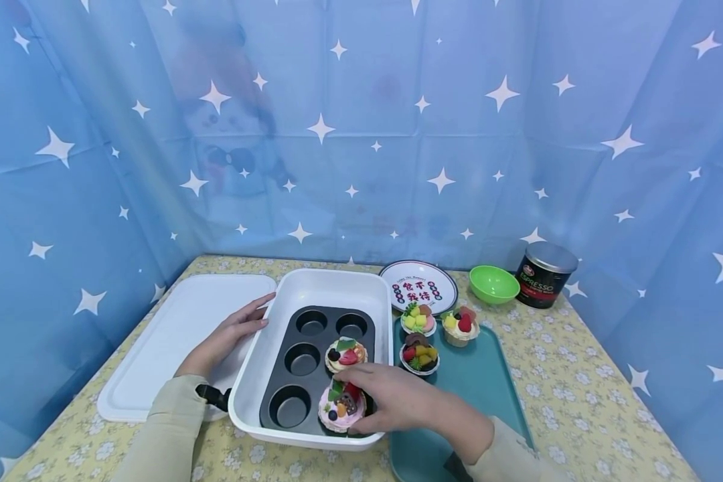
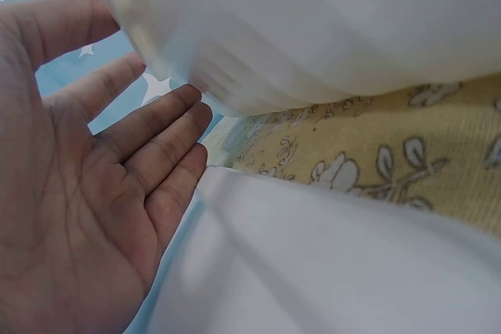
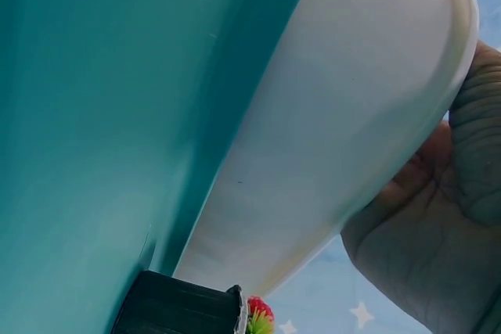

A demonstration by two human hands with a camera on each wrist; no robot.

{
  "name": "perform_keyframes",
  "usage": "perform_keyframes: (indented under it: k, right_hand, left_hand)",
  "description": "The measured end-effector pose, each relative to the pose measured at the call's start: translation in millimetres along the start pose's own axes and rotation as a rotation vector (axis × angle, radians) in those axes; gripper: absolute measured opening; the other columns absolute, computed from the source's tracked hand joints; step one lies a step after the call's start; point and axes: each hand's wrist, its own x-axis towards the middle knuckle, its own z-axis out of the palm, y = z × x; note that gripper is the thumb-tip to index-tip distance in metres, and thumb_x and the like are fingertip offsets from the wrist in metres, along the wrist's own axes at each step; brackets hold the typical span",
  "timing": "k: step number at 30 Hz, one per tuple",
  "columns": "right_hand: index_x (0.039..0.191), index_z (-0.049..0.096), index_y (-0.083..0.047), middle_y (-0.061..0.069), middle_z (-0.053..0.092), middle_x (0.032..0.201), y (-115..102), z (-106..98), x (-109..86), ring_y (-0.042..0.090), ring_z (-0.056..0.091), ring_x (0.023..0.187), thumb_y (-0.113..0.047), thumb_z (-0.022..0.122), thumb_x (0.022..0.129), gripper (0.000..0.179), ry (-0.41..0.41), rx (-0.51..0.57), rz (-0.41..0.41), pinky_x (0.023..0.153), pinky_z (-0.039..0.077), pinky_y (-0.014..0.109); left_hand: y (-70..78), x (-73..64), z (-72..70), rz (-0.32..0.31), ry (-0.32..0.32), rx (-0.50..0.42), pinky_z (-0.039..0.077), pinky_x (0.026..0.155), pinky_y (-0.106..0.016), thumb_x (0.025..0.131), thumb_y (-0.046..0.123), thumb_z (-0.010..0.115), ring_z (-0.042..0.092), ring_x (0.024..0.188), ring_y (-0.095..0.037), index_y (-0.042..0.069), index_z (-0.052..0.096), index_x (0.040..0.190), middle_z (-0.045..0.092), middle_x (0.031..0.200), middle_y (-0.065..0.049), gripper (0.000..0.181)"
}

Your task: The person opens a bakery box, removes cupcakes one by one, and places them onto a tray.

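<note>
My right hand (image 1: 400, 398) reaches over the right wall of a white tub (image 1: 331, 288). Its thumb and fingers hold a pink-frosted cupcake (image 1: 339, 414) at the front right cup of a dark muffin tin (image 1: 275, 375) inside. Just behind it, a cream-topped cupcake (image 1: 345, 358) with strawberry sits in the middle right cup. The other cups stand bare. With fingers fairly straight, my left hand (image 1: 231, 338) touches the tub's left side; the left wrist view shows its palm (image 2: 86, 209). In the right wrist view the tub wall hides the right fingertips.
Right of the tub lies a teal tray (image 1: 476, 388) with three fruit cupcakes (image 1: 420, 355) at its far end. Behind are a printed plate (image 1: 418, 278), a green bowl (image 1: 494, 284) and an espresso tin (image 1: 545, 274). A white lid-like panel (image 1: 175, 335) lies left.
</note>
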Motion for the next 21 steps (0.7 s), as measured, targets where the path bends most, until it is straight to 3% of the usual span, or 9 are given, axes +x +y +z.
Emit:
perform_keyframes:
  k: [21]
  right_hand:
    - [0.148,0.051,-0.02,-0.004,0.05,0.149,-0.6,1.7,0.3,0.011,0.05,0.132,-0.046,0.076,0.089,0.068,0.056,-0.049,-0.116,0.102,0.048,0.031]
  left_hand:
    - [-0.5,0.2,-1.5,0.016,-0.009,-0.009,0.026,0.116,-0.06,0.103,0.034,0.057,0.026,0.15,-0.034,0.035,0.03,0.159,0.027,0.164,-0.008,0.063]
